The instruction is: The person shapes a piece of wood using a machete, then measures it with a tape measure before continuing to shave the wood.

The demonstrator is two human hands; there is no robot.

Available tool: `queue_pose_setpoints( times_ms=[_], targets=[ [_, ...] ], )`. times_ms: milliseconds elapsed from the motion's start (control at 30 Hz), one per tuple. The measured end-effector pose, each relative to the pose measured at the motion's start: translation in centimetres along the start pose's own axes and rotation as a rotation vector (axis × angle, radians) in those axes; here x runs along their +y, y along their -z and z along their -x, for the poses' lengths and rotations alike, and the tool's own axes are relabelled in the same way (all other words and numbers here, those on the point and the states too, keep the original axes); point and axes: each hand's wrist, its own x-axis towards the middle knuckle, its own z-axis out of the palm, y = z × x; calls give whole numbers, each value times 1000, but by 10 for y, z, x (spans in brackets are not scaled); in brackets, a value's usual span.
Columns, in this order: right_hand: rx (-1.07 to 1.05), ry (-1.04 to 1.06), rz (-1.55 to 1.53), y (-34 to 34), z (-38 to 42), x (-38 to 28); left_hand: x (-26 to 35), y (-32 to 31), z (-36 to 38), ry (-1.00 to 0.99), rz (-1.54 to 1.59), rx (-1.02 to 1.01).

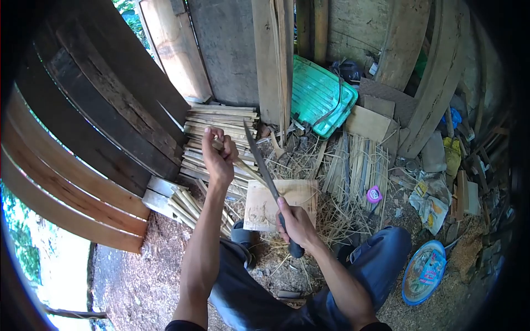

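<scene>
My right hand (298,225) is wrapped around the dark handle of a machete (261,157), whose long blade points up and away from me. Raised to the left of the blade, my left hand (222,151) is closed on a pale bamboo strip (249,170). The strip slants down from my fist and passes behind the blade toward a square wooden board (259,212). This board lies on the ground between my legs, with its surface scuffed and scraped.
Bundles of split strips (193,140) lie beyond my left hand, and another pile (361,168) is at the right. Shavings (337,226) surround the board. A green plastic lid (323,94), a pink round object (374,194) and a blue-rimmed basin (409,284) lie farther out. Plank walls (77,204) stand left.
</scene>
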Motion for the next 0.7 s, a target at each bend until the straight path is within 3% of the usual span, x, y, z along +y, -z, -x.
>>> queue_pose_setpoints(
  times_ms=[100, 200, 267, 400, 533, 667, 700],
  targets=[
    [-8, 122, -74, -4, 3, -1, -3, 0, -1, 14, -10, -17],
    [9, -17, 36, -2, -5, 23, -13, 4, -2, -61, -84, -23],
    [39, -234, 55, 0, -11, 43, -9, 7, -4, -48, -49, -23],
    [136, -387, 71, 16, -17, 64, -7, 13, -5, -63, -65, 28],
    [175, -242, 251, 10, -17, 77, -5, 12, -5, -42, -40, 120],
    [108, -106, 148, -1, -18, 78, -8, 12, -3, -28, -69, 91],
    [134, -159, 115, -2, -22, 86, -8, 10, -1, -37, -104, 114]
  ],
)
